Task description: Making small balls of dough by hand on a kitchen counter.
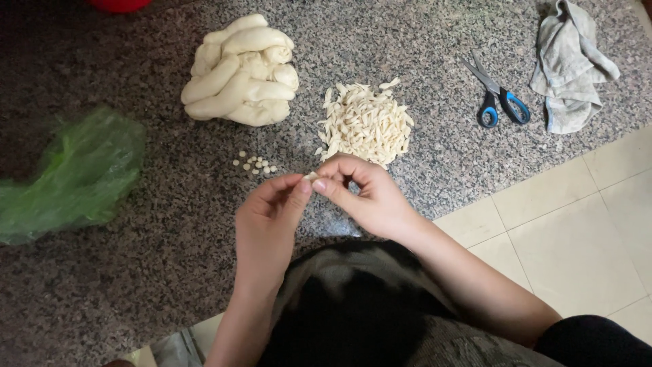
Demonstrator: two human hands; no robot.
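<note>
Both hands meet at the centre of the view, just above the person's lap. The left hand (268, 217) and the right hand (363, 194) come together fingertip to fingertip, and pinched between them sits a tiny piece of dough (311, 176), pale and barely showing past the thumbs. The left thumb and forefinger close on it from one side, the right thumb and forefinger from the other, with the remaining right fingers curled loosely under.

Just beyond the right hand's knuckles lies a heap of shaped dough pieces (365, 124), small, pale and twisted, piled on the speckled granite counter (136, 272). A little beyond the left hand's fingertips rests a scatter of tiny dough pellets (254, 164), round and close together. Farther out past the left hand sits a big mound of dough ropes (241, 71), thick strands folded over one another.

Well off to the left-hand side, a crumpled green plastic bag (71, 173) lies on the counter. Out past the right hand, blue-handled scissors (496, 95) lie nearly shut, and just beside them a rumpled grey cloth (567, 64). Pale floor tiles (577, 224) show beneath the right forearm.
</note>
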